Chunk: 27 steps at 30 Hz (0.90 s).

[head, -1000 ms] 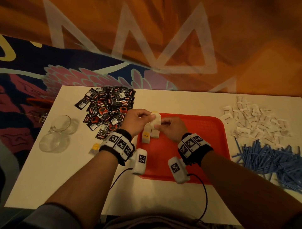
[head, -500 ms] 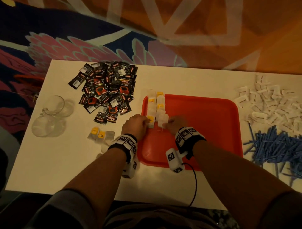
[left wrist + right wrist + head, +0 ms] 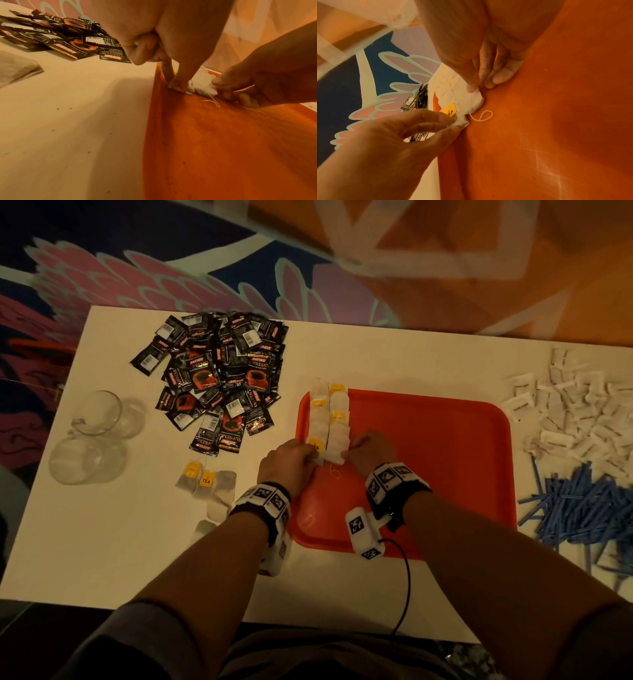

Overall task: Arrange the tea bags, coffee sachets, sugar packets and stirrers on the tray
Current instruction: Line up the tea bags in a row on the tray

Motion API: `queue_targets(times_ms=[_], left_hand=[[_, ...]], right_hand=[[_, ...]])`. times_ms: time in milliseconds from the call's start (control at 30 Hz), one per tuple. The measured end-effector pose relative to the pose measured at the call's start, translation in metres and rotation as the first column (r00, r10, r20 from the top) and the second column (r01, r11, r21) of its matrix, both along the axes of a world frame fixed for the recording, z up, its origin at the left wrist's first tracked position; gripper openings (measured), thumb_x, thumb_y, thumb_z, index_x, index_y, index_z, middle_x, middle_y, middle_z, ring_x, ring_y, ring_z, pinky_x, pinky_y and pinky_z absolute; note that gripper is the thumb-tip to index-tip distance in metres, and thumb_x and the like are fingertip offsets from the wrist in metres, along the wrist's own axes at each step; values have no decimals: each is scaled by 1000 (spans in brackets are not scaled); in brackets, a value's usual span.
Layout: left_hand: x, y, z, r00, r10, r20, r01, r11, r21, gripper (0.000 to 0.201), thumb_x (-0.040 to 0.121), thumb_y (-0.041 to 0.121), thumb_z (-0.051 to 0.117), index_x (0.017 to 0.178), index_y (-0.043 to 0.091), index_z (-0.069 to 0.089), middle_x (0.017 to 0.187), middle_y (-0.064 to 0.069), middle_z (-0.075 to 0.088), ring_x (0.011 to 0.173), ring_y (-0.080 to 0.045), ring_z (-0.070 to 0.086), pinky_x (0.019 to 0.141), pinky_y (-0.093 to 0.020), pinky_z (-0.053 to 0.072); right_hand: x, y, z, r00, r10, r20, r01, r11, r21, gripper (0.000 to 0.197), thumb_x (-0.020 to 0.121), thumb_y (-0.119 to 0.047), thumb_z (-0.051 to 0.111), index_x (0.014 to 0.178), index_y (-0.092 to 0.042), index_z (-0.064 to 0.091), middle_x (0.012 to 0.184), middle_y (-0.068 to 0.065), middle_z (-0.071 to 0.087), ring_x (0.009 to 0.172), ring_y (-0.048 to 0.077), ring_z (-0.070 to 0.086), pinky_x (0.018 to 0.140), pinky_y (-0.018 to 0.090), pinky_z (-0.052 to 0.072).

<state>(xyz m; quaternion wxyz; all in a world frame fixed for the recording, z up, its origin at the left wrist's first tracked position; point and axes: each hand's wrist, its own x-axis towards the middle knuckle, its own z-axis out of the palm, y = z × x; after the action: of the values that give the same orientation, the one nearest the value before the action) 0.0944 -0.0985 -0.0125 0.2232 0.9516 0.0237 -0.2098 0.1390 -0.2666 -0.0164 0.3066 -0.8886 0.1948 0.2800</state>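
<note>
A red tray point(image 3: 445, 457) lies on the white table, with tea bags point(image 3: 329, 412) in two columns along its left edge. My left hand point(image 3: 310, 455) pinches the near corner of the closest left-column tea bag point(image 3: 452, 112) with its yellow tag. My right hand point(image 3: 349, 451) holds the near edge of the closest right-column tea bag point(image 3: 204, 82), thumb on top, fingers curled beside it on the tray. A loose string point(image 3: 481, 116) trails onto the tray. Black coffee sachets point(image 3: 219, 378) are heaped at the left, with white sugar packets point(image 3: 575, 412) and blue stirrers point(image 3: 582, 508) at the right.
Several loose tea bags point(image 3: 209, 484) lie on the table left of the tray, near my left wrist. Two glass cups point(image 3: 96, 412) stand at the table's far left. Most of the tray's surface right of the tea bag columns is bare red.
Both hands came down from above the tray with tea bags and now hold them flat at the near end of the two columns. The head view has tilted downward.
</note>
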Motion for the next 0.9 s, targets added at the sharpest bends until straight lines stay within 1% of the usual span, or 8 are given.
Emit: queue_targets(times_ms=[133,267,333,433,500,667,800,900], left_hand=[[-1,1,-1,1000,-9,-1,9,1000,1,27,98,33,57,121,25,66,122,-2,62,109,-28,60,90,-40,50],[-3,1,-3,1000,-26,1,26,1000,4,27,98,33,56,122,25,66,123,-1,61,108,-28,60,90,-39,51],[-3,0,-3,999,-30,17,30,1000,-5,28,99,32,54,123,24,64,124,-1,59,107,-28,60,89,-40,51],[-6,0,-4,998,-25,66,27,999,-35,31,101,35,49,128,25,60,126,-3,56,102,-32,62,85,-41,52],[-8,-1,-5,995,-72,65,74,997,-27,35,102,37,47,135,29,56,127,-3,52,99,-33,62,84,-41,53],[-8,-6,-6,978,-203,-56,206,977,60,43,103,37,43,146,41,43,137,-3,42,107,-32,58,90,-38,50],[-15,-8,-5,992,-124,6,124,992,-20,42,102,36,45,144,33,46,133,-3,46,106,-32,58,91,-41,50],[-13,-8,-1,994,106,37,-96,975,-200,33,103,37,47,127,19,59,120,-7,59,101,-25,58,90,-37,47]], right_hand=[[-3,0,-1,999,31,38,-33,998,54,11,84,-23,73,95,-22,68,104,-4,69,97,13,62,74,20,46],[-9,-1,-4,993,81,90,-88,993,80,15,88,-12,64,98,-19,72,93,-9,66,68,-1,53,49,5,35],[-10,-2,-4,992,68,105,-77,994,83,16,89,-11,62,98,-19,72,94,-7,68,66,0,53,51,6,36],[-11,-2,-3,989,-5,147,-3,999,52,20,88,-13,60,106,-21,66,105,-1,68,88,14,62,75,25,53],[-10,-1,-3,991,-6,131,-1,998,58,32,91,-13,56,121,-23,60,116,2,66,100,20,63,88,34,53],[-7,4,-8,1000,31,1,-30,984,174,67,88,-22,66,147,-26,35,133,7,56,118,26,56,98,42,49],[-1,10,-21,997,80,-9,-79,991,104,76,84,-40,60,150,-31,24,146,8,45,132,35,45,104,52,43],[1,12,-19,987,151,-63,-145,985,92,84,74,-29,51,153,-35,20,152,11,36,137,37,37,108,52,39]])
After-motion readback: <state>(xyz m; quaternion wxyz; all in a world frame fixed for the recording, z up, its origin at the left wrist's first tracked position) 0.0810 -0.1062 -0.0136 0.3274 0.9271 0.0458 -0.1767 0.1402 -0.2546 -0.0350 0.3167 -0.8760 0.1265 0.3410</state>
